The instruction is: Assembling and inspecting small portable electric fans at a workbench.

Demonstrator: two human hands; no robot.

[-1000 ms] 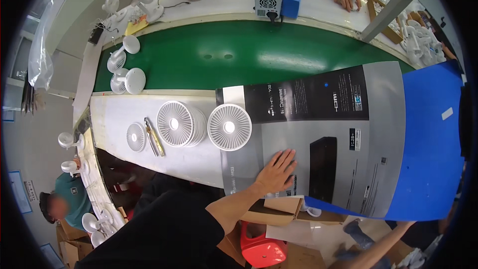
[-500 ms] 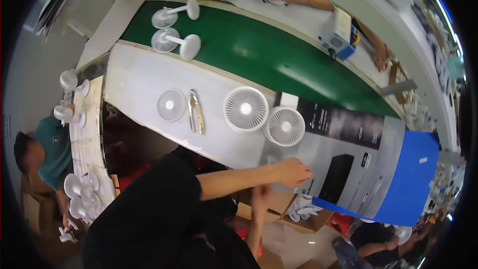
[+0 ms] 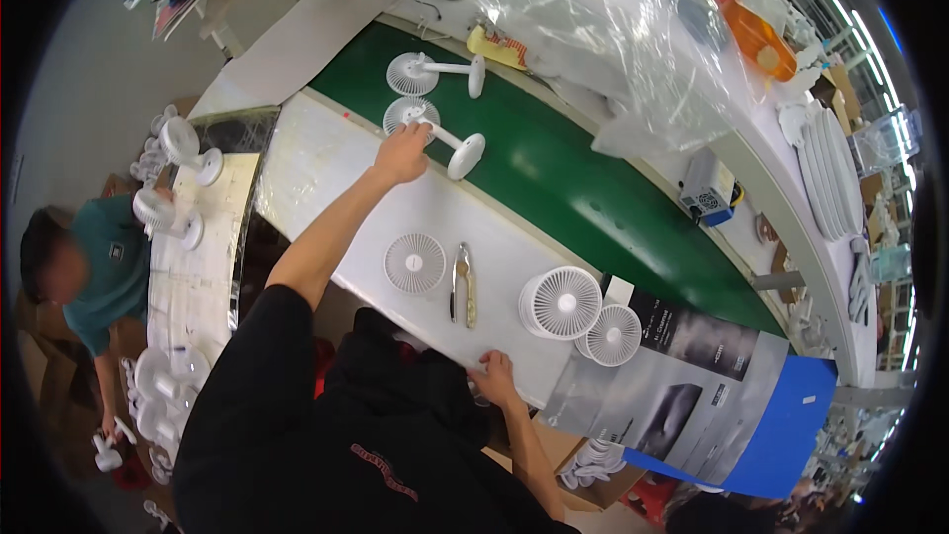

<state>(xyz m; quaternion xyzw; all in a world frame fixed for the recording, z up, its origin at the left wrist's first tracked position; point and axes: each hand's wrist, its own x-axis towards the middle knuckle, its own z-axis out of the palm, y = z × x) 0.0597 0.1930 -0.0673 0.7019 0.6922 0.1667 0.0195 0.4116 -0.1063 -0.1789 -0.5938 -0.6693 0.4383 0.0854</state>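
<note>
On the green conveyor belt [image 3: 534,178] lie two small white desk fans with round bases, side by side. My left hand [image 3: 402,152] reaches across the table with its fingers closed around the nearer fan [image 3: 463,154], close to its fan head. The farther fan [image 3: 452,67] lies just beyond it. My right hand [image 3: 494,376] rests at the table's front edge, fingers apart, holding nothing. Between my hands, a round white fan grille [image 3: 414,264] lies flat beside a pair of metal pliers [image 3: 463,285]. Right of them are two more round white fan grilles [image 3: 560,303] [image 3: 609,335].
A printed grey and black cardboard sheet [image 3: 613,410] and a blue sheet [image 3: 791,430] cover the table's right end. A blue-grey box [image 3: 708,187] stands beyond the belt, near clear plastic bags [image 3: 593,30]. At left, a person in teal [image 3: 109,257] works beside a bench of fans.
My left hand has moved from above the printed sheet to the nearer fan on the belt and taken hold of it. My right hand has come up to the table edge. The view has shifted.
</note>
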